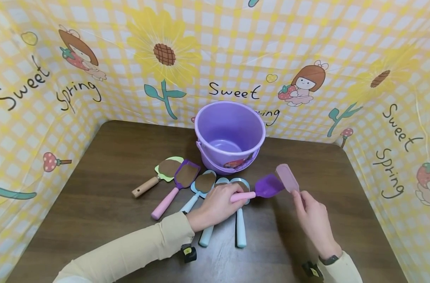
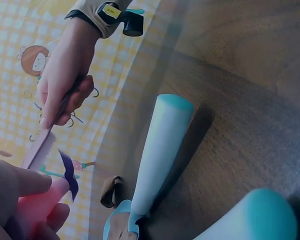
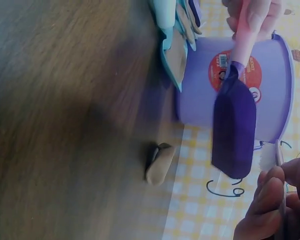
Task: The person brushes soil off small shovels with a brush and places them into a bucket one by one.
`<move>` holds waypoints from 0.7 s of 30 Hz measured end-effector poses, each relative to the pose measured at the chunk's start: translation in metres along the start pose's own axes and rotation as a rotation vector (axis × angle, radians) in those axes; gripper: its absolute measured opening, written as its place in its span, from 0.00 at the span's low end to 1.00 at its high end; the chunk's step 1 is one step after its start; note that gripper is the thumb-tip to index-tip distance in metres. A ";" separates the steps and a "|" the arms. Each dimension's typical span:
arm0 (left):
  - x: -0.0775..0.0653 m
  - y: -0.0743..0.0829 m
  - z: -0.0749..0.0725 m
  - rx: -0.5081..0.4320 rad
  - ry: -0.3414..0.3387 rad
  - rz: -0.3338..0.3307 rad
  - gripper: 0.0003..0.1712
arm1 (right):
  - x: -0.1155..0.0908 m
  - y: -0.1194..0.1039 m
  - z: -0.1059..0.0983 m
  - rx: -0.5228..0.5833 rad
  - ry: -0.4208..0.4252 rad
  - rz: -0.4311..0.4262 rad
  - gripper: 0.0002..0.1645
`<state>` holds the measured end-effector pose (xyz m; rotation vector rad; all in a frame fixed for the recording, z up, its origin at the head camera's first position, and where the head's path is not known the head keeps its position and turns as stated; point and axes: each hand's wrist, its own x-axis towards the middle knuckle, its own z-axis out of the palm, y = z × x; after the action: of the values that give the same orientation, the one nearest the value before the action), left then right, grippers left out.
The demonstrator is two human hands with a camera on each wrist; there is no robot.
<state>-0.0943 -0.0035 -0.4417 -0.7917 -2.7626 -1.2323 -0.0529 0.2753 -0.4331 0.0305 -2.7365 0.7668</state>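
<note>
A purple bucket (image 1: 210, 131), its inner floor showing, stands at twelve o'clock on the brown wood-grain surface (image 1: 123, 147). At five o'clock from it, the left hand (image 1: 220, 202) has its grip clamped round a pink-handled purple shovel (image 1: 269, 186); at four, the right hand's (image 1: 313, 220) grip pinches a pink brush (image 1: 287, 179). Five handled tools (image 1: 165, 203) spread from eight to six; sunflower-printed checked cloth (image 1: 116, 23) walls the surface.

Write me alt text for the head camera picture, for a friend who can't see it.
A person's left hand holds a purple shovel by its pink handle while the right hand pinches a pale pink brush. Five more handled tools lie on a brown table in front of a purple bucket, with yellow checked cloth behind.
</note>
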 end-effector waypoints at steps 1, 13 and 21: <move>0.000 0.000 0.000 -0.002 -0.005 0.003 0.10 | 0.000 -0.001 0.000 0.003 0.001 -0.007 0.17; 0.001 -0.001 0.003 -0.043 -0.019 -0.021 0.09 | 0.001 -0.007 0.002 0.018 -0.047 -0.019 0.18; 0.003 0.000 0.004 -0.054 -0.034 -0.022 0.14 | 0.000 -0.010 0.003 0.039 -0.090 0.007 0.20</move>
<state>-0.0956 0.0009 -0.4441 -0.7964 -2.7833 -1.3146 -0.0527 0.2648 -0.4304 0.0648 -2.8073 0.8397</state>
